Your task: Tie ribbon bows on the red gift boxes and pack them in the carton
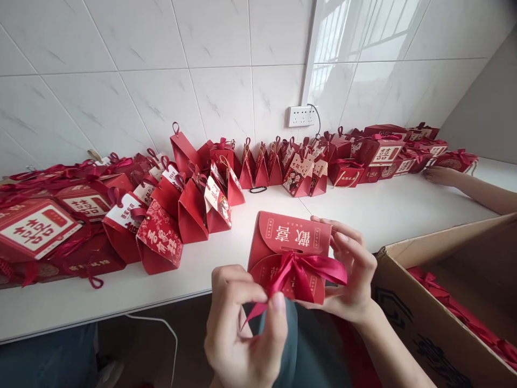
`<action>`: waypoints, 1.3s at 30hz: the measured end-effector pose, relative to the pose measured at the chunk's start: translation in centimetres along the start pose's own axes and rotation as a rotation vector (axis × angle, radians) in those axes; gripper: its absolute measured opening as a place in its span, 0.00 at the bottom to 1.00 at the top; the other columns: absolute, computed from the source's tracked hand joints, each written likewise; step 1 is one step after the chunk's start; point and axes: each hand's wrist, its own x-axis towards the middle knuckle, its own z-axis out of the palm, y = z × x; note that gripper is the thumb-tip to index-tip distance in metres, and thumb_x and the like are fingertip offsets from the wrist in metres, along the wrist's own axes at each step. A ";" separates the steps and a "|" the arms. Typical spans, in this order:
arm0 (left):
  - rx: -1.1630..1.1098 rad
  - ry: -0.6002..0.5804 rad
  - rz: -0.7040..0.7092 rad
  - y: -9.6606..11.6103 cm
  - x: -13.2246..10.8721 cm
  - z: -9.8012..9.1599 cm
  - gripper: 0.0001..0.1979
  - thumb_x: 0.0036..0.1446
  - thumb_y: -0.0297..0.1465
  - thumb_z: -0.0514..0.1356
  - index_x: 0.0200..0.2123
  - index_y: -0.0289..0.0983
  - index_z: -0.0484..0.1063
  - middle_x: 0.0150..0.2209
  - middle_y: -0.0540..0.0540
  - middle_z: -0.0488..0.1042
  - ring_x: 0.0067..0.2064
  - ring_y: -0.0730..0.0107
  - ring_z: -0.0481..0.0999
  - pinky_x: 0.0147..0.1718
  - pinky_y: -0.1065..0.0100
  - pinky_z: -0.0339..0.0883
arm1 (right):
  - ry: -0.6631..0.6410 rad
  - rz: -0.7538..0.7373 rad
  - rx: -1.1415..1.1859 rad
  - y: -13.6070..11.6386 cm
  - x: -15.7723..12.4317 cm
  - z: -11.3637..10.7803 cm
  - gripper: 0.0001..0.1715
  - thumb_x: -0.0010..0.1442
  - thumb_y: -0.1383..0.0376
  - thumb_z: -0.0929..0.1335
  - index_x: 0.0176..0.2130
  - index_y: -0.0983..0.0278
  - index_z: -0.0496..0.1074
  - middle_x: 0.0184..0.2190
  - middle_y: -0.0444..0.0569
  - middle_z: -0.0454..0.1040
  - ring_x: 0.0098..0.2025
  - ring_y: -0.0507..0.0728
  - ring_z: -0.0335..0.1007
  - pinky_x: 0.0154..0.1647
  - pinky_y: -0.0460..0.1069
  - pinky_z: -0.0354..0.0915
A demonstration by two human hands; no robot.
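Observation:
A red gift box (pixel 262 231) with white Chinese characters is held up above my lap, in front of the table edge. A crimson satin ribbon (pixel 283 275) is tied in a bow on its front. My right hand (pixel 353 269) grips the box by its right side, fingers behind and thumb below. Between thumb and forefinger, my left hand (pixel 246 323) pinches the ribbon's left tail near the box's lower left corner.
Red gift boxes crowd the white table (pixel 250 237) along the tiled wall, including a large double-happiness box (pixel 38 229). A cardboard carton (pixel 404 285) with more red boxes stands at right. Another person's hand (pixel 442 175) reaches in. A socket strip (pixel 301 116) is on the wall.

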 end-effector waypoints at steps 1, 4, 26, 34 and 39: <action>-0.009 -0.008 -0.022 -0.2 0.1 0.2 0.08 0.53 0.19 0.56 0.28 0.36 0.61 0.27 0.50 0.59 0.29 0.74 0.64 0.22 0.71 0.60 | -0.004 0.004 -0.011 0.0 0.0 -0.3 0.56 0.42 0.56 0.78 0.62 0.53 0.49 0.55 0.57 0.55 0.58 0.71 0.59 0.53 0.69 0.65; 0.021 0.002 0.108 -0.2 0.2 0.7 0.08 0.52 0.19 0.58 0.28 0.36 0.63 0.27 0.50 0.60 0.31 0.72 0.65 0.25 0.69 0.62 | 0.014 0.021 -0.052 0.1 -0.1 -1.1 0.56 0.42 0.55 0.78 0.62 0.53 0.49 0.55 0.58 0.55 0.58 0.71 0.58 0.53 0.69 0.65; 0.074 -0.240 -0.394 -5.0 3.0 2.0 0.10 0.53 0.33 0.59 0.23 0.39 0.63 0.21 0.54 0.65 0.24 0.74 0.68 0.23 0.73 0.62 | 0.030 0.194 -0.232 0.5 -1.0 -4.6 0.53 0.42 0.59 0.77 0.60 0.57 0.50 0.54 0.57 0.55 0.56 0.67 0.58 0.49 0.64 0.67; 0.078 -0.878 -0.516 -5.5 1.3 5.5 0.12 0.55 0.41 0.54 0.28 0.40 0.69 0.27 0.49 0.75 0.30 0.65 0.75 0.28 0.68 0.67 | 0.087 0.639 0.016 -0.4 0.8 -7.6 0.49 0.40 0.57 0.78 0.55 0.55 0.54 0.55 0.53 0.62 0.56 0.64 0.63 0.54 0.60 0.65; 0.092 -1.014 -0.435 -6.6 -0.3 7.4 0.14 0.57 0.41 0.50 0.30 0.41 0.69 0.33 0.47 0.75 0.38 0.62 0.75 0.37 0.64 0.68 | 0.376 1.209 0.782 -0.6 1.2 -9.2 0.28 0.52 0.46 0.68 0.46 0.59 0.66 0.41 0.49 0.76 0.41 0.58 0.74 0.41 0.52 0.71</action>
